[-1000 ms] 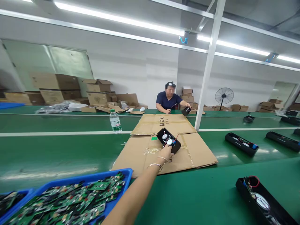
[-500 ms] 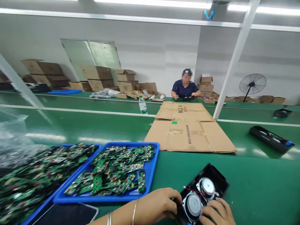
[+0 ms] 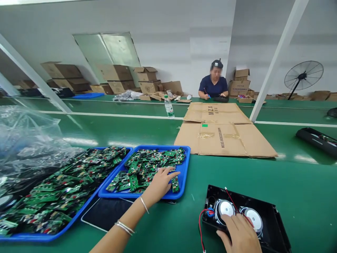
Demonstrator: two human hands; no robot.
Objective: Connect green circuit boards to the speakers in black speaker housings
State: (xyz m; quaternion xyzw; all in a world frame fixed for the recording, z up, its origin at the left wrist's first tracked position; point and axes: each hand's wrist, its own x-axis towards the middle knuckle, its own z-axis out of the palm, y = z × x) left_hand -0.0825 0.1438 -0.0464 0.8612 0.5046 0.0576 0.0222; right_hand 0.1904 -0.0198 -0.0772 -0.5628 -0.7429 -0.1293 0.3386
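My left hand [image 3: 162, 182], with bracelets at the wrist, reaches over a blue tray [image 3: 186, 168] heaped with green circuit boards [image 3: 147, 165]. Its fingers are apart at the tray's right side, over the boards; whether they touch one I cannot tell. On the bench at the lower right lies a black speaker housing [image 3: 273, 221], slanting, with two round speakers [image 3: 225, 208] inside and red wires [image 3: 201, 225] coming out at its left end. My right hand [image 3: 240, 233] grips its near side, fingers over the rim by the speakers and thumb outside.
Left stands a second blue tray [image 3: 50, 237] of boards under clear plastic bags [image 3: 28, 137]. A dark flat tablet-like panel [image 3: 105, 212] lies by the trays. Flattened cardboard [image 3: 223, 140], a bottle [image 3: 169, 107] and another black housing [image 3: 316, 142] lie beyond. A co-worker [image 3: 213, 84] sits opposite.
My left hand has left the speaker housing and moved left over the board tray. The housing has been turned so its length runs left to right; my right hand stays on it.
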